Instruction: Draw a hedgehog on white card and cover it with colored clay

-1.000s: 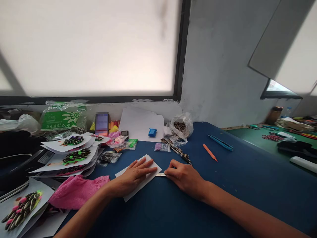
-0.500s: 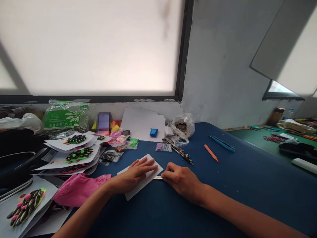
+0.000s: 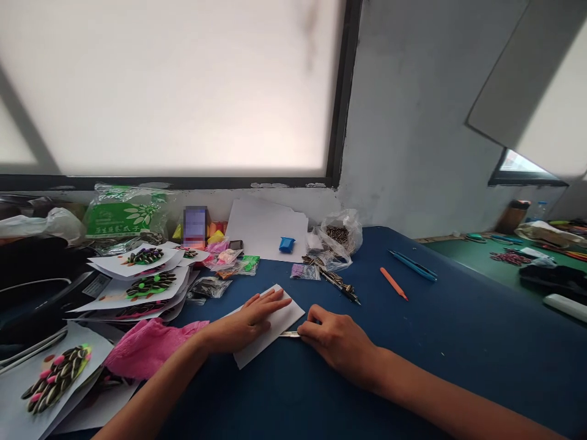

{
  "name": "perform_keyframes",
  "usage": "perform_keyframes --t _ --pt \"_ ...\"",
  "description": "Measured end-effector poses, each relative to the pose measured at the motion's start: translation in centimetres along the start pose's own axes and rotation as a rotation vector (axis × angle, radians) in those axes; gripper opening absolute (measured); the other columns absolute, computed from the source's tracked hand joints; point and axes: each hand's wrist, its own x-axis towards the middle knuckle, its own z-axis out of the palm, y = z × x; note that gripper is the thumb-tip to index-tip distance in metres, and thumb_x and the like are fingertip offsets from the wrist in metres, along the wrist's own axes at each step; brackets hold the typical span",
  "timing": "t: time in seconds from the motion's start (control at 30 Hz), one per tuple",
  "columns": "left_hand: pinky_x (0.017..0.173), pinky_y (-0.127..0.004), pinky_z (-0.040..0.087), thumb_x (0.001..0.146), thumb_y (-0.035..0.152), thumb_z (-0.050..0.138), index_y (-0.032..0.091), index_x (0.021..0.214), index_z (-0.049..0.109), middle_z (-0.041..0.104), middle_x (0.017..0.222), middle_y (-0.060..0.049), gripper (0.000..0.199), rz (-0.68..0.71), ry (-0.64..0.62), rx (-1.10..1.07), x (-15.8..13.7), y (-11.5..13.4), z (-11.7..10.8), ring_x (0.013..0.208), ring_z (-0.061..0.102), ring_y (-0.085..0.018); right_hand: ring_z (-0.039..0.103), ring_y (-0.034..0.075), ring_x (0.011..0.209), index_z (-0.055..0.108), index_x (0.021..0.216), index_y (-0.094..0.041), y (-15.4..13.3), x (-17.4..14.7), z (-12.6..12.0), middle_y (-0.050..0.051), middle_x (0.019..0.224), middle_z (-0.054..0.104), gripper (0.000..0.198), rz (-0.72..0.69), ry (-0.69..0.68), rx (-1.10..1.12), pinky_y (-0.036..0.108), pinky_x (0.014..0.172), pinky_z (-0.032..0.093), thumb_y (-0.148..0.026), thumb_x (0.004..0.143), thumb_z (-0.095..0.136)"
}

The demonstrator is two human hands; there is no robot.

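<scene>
A folded white sheet of paper [image 3: 285, 311] lies slanted on the table, its lower right edge facing my right hand. My left hand [image 3: 254, 321] rests flat on it, fingers stretched out and slightly apart. Between the thumb and fingers of my right hand [image 3: 337, 342] is a slim white tool [image 3: 290, 334] that looks like a craft knife. Its narrow end points left and meets the paper's lower right edge; whether the tip sits between the layers I cannot tell. Most of its handle is hidden in my fist.
Left are a pink cloth [image 3: 149, 348] and stacked sheets [image 3: 103, 302] with sunflower-seed pictures. Behind stand a phone [image 3: 195, 226], clay packets [image 3: 224, 256], a blue packet [image 3: 287, 245] and a seed bag [image 3: 343, 235]. An orange marker [image 3: 393, 283] and blue tweezers-like tool [image 3: 413, 266] lie right.
My right hand and the slim tool have shifted slightly left and toward me along the paper's edge. My left hand stays pressed on the sheet. The whole view has drifted a little.
</scene>
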Motion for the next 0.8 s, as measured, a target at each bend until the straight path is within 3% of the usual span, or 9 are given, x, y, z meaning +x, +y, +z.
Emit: perform_keyframes --t 0.8 --pt "0.119 -0.046 0.004 0.087 0.007 0.037 0.031 0.150 0.027 0.010 0.160 0.004 0.068 -0.001 -0.019 -0.009 0.3 0.1 -0.1 0.147 0.000 -0.021 0.051 0.010 0.062 0.062 0.088 -0.020 -2.0 0.4 0.6 0.001 0.090 0.059 0.017 -0.076 0.061 -0.007 0.022 0.051 0.027 -0.019 0.096 0.048"
